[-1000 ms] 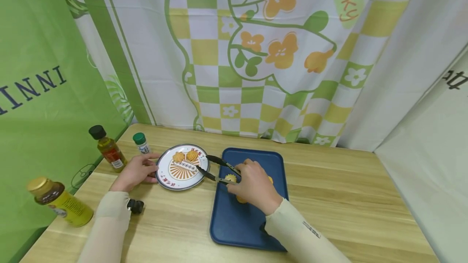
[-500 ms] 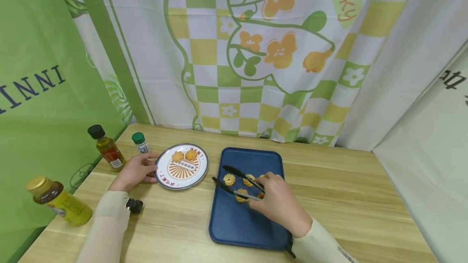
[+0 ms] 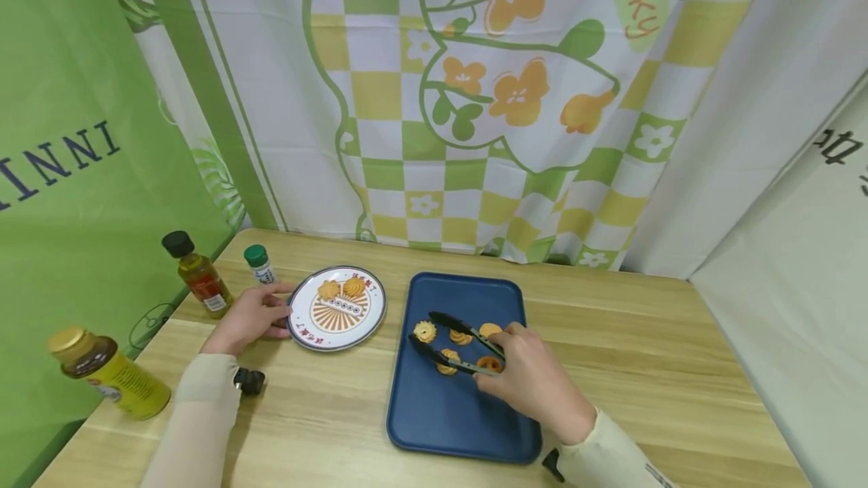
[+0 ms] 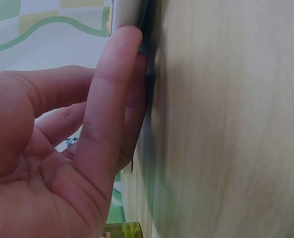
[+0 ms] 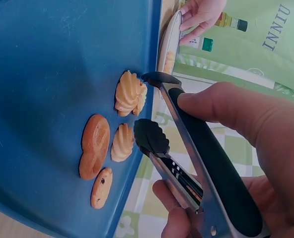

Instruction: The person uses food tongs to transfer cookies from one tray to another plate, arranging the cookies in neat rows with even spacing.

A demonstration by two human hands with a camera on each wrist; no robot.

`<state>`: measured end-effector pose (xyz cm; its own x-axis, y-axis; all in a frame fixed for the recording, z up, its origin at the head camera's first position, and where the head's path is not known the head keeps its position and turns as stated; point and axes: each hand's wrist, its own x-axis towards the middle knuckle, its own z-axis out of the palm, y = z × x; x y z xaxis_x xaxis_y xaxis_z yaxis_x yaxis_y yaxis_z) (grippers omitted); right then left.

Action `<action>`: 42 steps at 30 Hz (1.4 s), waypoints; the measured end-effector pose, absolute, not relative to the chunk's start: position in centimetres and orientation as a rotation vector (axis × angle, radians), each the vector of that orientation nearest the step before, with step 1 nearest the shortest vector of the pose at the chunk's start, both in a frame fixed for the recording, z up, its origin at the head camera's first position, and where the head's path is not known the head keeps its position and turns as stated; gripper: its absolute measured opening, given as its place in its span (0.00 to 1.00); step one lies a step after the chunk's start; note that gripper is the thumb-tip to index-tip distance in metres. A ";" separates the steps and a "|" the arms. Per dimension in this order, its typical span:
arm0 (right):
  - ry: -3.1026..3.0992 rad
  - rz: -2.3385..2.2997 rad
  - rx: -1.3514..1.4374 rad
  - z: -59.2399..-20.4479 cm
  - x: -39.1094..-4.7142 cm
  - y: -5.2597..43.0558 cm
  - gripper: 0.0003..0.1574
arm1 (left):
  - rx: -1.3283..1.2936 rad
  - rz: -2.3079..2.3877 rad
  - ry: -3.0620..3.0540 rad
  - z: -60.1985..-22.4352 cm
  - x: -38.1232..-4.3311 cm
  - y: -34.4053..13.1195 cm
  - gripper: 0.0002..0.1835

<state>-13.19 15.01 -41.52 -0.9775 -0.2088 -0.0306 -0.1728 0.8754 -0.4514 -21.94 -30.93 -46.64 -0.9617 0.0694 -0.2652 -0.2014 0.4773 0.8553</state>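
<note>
My right hand (image 3: pixel 532 375) grips black-and-steel tongs (image 5: pixel 206 163), thumb along one arm and fingers at the other. The tongs' black tips are spread low over the blue tray (image 3: pixel 461 428). Between the arms in the head view is a swirled cookie (image 3: pixel 460 337). Around it lie a flower-shaped cookie (image 3: pixel 425 332), another swirled cookie (image 3: pixel 446 362), a pale round cookie (image 3: pixel 490 330) and a brown pretzel-shaped cookie (image 5: pixel 95 146). My left hand (image 3: pixel 254 316) touches the left rim of a white patterned plate (image 3: pixel 339 328) with extended fingers. Two golden cookies (image 3: pixel 342 289) sit on the plate.
Left of the plate stand a green-capped shaker (image 3: pixel 261 263), a black-capped oil bottle (image 3: pixel 203 283) and a yellow bottle (image 3: pixel 125 382). A patterned curtain (image 3: pixel 468 172) hangs along the table's back edge. Bare wood table (image 3: pixel 637 352) extends right of the tray.
My right hand has drawn the tongs from beside the plate rightward over the tray, bringing the cookies there into view. My left hand stays at the plate's rim.
</note>
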 end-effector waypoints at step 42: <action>2.988 -0.752 -0.364 -42.1 -13.6 15.3 0.34 | -0.131 1.464 2.466 -46.9 -22.2 -31.1 0.31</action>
<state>-13.57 15.31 -42.07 -0.9718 -0.2350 0.0195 -0.2162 0.8550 -0.4713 -22.17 -31.09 -46.92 -0.9594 0.0597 -0.2755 -0.2134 0.4851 0.8480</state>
